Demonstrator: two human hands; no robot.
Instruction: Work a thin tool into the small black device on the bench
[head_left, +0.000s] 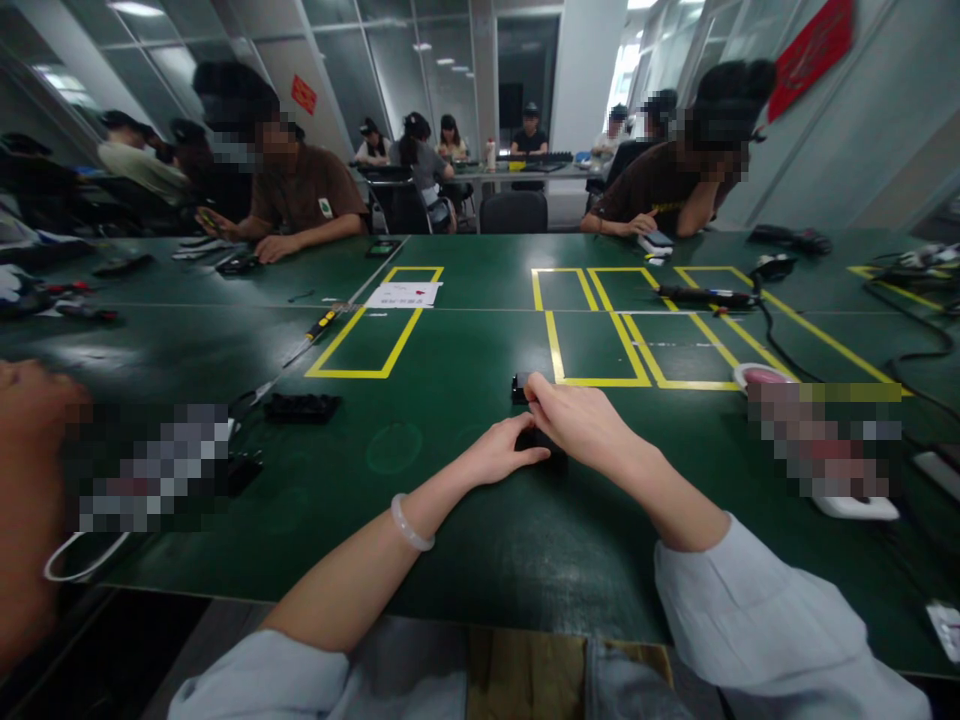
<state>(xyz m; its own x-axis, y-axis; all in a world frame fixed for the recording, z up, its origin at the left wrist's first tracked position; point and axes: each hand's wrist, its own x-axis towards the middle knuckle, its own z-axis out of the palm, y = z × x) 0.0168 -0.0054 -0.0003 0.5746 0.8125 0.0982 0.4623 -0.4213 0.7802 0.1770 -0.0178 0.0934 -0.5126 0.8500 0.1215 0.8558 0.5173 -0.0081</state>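
Near the middle of the green table [450,540], both hands meet over a small black part [519,388], whose far end shows past the fingers. My left hand [502,450], with a pale bangle on its wrist, rests low with thumb and fingers around the part's near, dark portion. Above it, my right hand [585,415] is closed with fingers bent downward. What the right fingertips pinch is hidden, and most of the black part lies beneath the hands.
Yellow tape rectangles [349,374] mark the table. To the left lie a yellow-black screwdriver [321,325] and a black ribbed piece [301,407]. A white-rimmed, blurred object [855,508] and cables lie right. A neighbour's arm [30,480] enters at left; people sit opposite.
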